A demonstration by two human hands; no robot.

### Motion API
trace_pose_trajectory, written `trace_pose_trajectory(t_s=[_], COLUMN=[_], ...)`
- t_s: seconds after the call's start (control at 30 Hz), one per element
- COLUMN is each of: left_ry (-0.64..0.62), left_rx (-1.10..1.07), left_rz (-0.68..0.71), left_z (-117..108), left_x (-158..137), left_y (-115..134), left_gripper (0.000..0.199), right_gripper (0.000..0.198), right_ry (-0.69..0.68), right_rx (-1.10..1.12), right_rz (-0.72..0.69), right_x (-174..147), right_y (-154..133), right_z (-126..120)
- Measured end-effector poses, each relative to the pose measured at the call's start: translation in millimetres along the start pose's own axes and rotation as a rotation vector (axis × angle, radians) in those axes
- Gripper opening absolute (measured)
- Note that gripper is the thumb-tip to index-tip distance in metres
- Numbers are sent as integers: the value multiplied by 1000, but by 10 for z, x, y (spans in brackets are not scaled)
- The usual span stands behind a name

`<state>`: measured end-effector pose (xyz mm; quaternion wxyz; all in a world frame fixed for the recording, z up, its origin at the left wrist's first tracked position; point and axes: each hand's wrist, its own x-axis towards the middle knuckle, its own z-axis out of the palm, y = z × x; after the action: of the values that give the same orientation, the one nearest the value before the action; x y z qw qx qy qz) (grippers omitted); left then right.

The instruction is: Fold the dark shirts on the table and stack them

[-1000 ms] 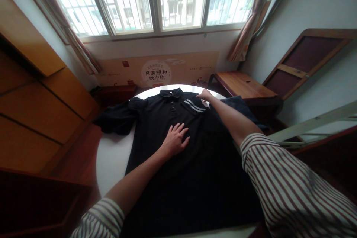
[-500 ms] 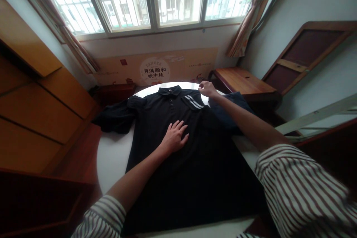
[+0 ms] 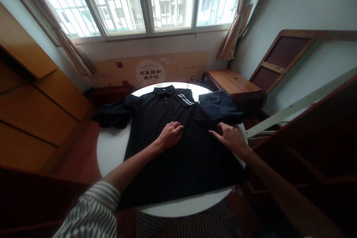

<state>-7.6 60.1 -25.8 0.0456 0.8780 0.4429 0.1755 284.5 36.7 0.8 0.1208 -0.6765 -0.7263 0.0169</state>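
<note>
Lying flat at ctr of frame, the black polo shirt (image 3: 178, 163) faces up before you on the round white table (image 3: 111, 152), collar (image 3: 164, 90) toward the top, hem toward the bottom. Your L hand (image 3: 170, 134) rests on the shirt's front at mid-frame, fingers curled under; you can't tell from this view whether they pinch cloth or merely press on it. Your R hand (image 3: 232, 138), right of ctr, is held over the shirt's right-hand edge w/ thumb & index spread apart; the other fingertips are hidden, & contact w/ the cloth is unclear. One shirt sleeve (image 3: 185, 99), w/ two pale bands, lies across the shirt's upper right. Just above your R hand, the folded navy garment (image 3: 220, 104) sits on the table's far right. In the left half, dark bunched cloth (image 3: 113, 113) lies beside the shirt, overhanging the table's edge. Your striped L cuff (image 3: 92, 204) fills the lower left. Bkgd, top to bottom: barred window (image 3: 147, 0), approx. full upper width; printed panel (image 3: 150, 70) below it; wooden bench (image 3: 234, 81), upper right; wood-panelled cabinet (image 3: 33, 93), left.
</note>
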Motion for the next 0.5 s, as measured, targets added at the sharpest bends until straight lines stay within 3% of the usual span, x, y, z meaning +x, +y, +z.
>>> trace_pose_trajectory(t_s=[0.1, 0.3, 0.4, 0.5], left_ry=[-16, -70, -155, -272], left_rx=[-16, -4, -40, -78], left_rz=[55, -164, -95, 49], left_z=[-38, -274, -510, -702], left_x=[-281, -1045, -1469, -1819], left_y=[60, 24, 206, 473], left_gripper=[36, 45, 47, 61], right_gripper=[27, 24, 19, 16], right_ry=[-40, 26, 176, 86], right_rx=[67, 102, 161, 289], right_rz=[-16, -15, -169, -486], right_x=[21, -105, -395, -788], right_y=[40, 200, 164, -35], right_z=[49, 22, -17, -54])
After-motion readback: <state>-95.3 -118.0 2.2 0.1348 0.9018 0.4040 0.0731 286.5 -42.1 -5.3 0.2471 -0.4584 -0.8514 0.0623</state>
